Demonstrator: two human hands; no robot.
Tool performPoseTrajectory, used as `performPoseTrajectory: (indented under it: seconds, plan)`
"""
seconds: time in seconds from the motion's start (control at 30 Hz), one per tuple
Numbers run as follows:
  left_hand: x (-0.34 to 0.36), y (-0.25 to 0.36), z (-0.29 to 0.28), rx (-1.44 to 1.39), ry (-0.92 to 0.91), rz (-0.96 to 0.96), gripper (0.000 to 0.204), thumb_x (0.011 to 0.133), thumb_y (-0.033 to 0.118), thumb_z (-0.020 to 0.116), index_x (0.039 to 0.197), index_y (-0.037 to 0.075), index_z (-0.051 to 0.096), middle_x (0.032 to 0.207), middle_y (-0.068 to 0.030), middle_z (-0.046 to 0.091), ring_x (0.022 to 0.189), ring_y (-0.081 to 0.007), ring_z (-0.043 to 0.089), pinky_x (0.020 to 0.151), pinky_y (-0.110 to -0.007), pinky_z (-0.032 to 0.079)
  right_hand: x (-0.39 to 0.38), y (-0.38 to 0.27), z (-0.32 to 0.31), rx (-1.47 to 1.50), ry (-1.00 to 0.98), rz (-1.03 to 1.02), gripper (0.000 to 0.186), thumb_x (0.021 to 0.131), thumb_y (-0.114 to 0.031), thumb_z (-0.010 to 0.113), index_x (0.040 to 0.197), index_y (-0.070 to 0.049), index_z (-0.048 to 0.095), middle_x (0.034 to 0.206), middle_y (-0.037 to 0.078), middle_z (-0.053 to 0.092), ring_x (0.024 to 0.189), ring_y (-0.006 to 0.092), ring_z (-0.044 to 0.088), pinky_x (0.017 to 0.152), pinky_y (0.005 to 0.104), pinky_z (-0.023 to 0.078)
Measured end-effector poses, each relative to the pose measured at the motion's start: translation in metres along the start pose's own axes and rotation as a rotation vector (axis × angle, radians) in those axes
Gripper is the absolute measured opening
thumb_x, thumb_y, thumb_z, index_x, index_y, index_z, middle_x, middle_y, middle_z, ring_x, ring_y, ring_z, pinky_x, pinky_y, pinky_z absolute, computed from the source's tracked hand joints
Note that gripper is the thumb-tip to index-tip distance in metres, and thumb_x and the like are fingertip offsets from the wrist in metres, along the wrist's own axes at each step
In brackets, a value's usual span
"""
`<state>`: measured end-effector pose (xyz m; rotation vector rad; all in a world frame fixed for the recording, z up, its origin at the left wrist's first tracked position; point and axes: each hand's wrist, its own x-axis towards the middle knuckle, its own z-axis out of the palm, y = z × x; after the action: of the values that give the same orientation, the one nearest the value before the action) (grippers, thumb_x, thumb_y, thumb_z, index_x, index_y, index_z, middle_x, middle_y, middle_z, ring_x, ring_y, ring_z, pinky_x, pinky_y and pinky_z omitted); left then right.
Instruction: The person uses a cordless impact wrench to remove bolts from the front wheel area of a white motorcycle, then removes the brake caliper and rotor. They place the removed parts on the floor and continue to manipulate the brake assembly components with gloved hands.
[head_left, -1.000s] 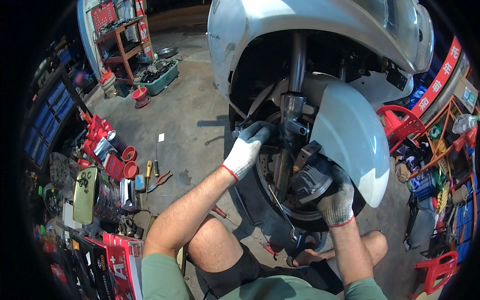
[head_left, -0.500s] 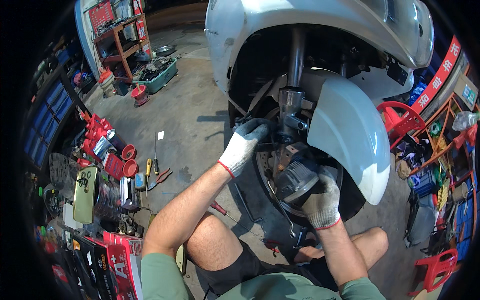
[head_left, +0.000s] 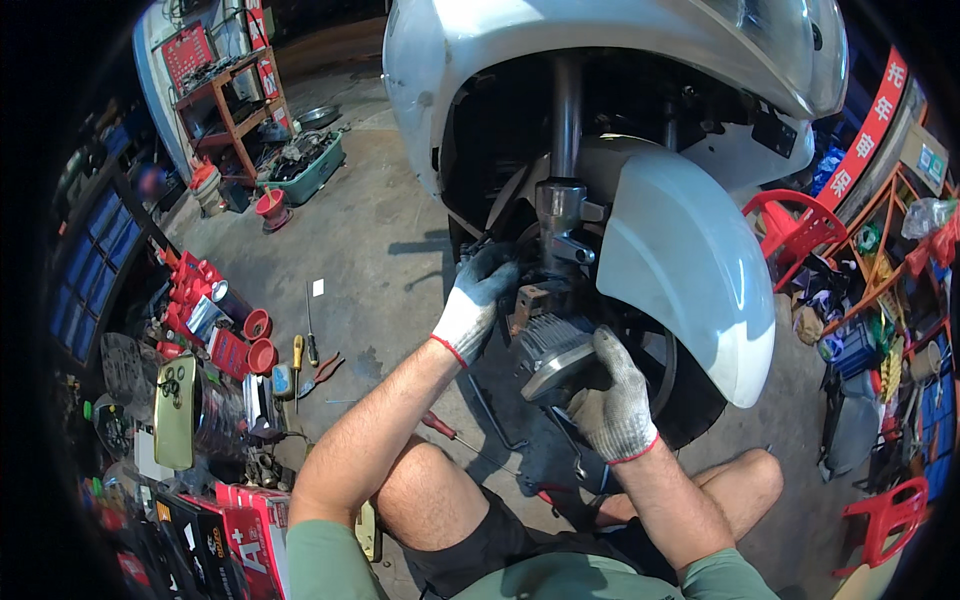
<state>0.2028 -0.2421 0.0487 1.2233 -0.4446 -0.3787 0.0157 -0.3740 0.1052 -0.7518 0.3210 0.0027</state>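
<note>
the gloved right hand (head_left: 617, 400) was grasping a finned metal part (head_left: 552, 350) between thumb and fingers; the part sat just to that hand's upper left. the gloved left hand (head_left: 475, 300) had its fingers curled just left of the fork leg (head_left: 562, 205), close to the part's upper end; i could not tell whether it gripped anything. over the last second the part had shifted leftward across the fork leg while the left hand stayed by it, which seemed to bring it within easy reach of both hands. above and between the hands, the fork leg stood in the way. a white fender (head_left: 690, 260) crowded the space beyond the right hand. a wrench (head_left: 575, 455) lay below that hand, a red-handled screwdriver (head_left: 440, 426) below the left, and pliers (head_left: 328, 369) farther left.
</note>
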Motion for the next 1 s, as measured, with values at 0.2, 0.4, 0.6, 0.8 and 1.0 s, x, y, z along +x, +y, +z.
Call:
performPoseTrajectory:
  seconds: [0.2, 0.4, 0.6, 0.8, 1.0]
  plan:
    - [-0.001, -0.008, -0.001, -0.101, -0.003, 0.035, 0.053, 0.101, 0.013, 0.059, 0.149, -0.003, 0.045, 0.135, -0.0192, 0.062, 0.12, -0.0281, 0.063, 0.102, -0.041, 0.054, 0.004, 0.004, -0.003, -0.005, -0.011, 0.029, 0.051, 0.105, -0.04, 0.053, 0.137, 0.0, 0.054, 0.125, 0.018, 0.067, 0.116, 0.0308, 0.066, 0.102, 0.0479, 0.054]
    - [-0.003, -0.002, -0.001, -0.144, -0.084, -0.009, 0.047, 0.102, 0.013, 0.054, 0.147, -0.001, 0.048, 0.133, -0.0181, 0.063, 0.12, -0.0278, 0.064, 0.102, -0.039, 0.054, 0.013, 0.005, -0.004, 0.028, 0.047, 0.013, 0.047, 0.107, -0.039, 0.051, 0.131, 0.0, 0.057, 0.118, 0.018, 0.069, 0.106, 0.0292, 0.07, 0.094, 0.046, 0.059]
    - [-0.006, -0.003, 0.0, 0.015, -0.065, 0.07, 0.047, 0.102, 0.014, 0.055, 0.147, 0.0, 0.05, 0.133, -0.0168, 0.063, 0.121, -0.0269, 0.063, 0.105, -0.038, 0.052, 0.01, -0.001, -0.002, 0.013, 0.084, -0.04, 0.043, 0.106, -0.037, 0.054, 0.127, 0.001, 0.057, 0.116, 0.018, 0.069, 0.099, 0.0292, 0.073, 0.083, 0.0444, 0.064]
    - [-0.016, -0.005, 0.017, -0.09, 0.156, -0.086, 0.039, 0.096, -0.004, 0.043, 0.129, 0.001, 0.064, 0.117, -0.0159, 0.068, 0.092, -0.0172, 0.067, 0.076, -0.029, 0.055, 0.02, -0.002, -0.023, -0.061, -0.057, -0.063, 0.036, 0.104, -0.031, 0.058, 0.128, -0.004, 0.059, 0.118, 0.011, 0.065, 0.104, 0.022, 0.067, 0.085, 0.0387, 0.059]
    - [-0.028, 0.017, 0.039, -0.343, 0.18, -0.218, 0.04, 0.102, 0.006, 0.041, 0.139, 0.003, 0.055, 0.131, -0.0178, 0.064, 0.115, -0.0283, 0.066, 0.1, -0.04, 0.055, 0.003, -0.012, 0.006, 0.017, 0.107, -0.076, 0.036, 0.105, -0.031, 0.059, 0.128, -0.004, 0.06, 0.116, 0.009, 0.066, 0.098, 0.0185, 0.068, 0.076, 0.0336, 0.06]
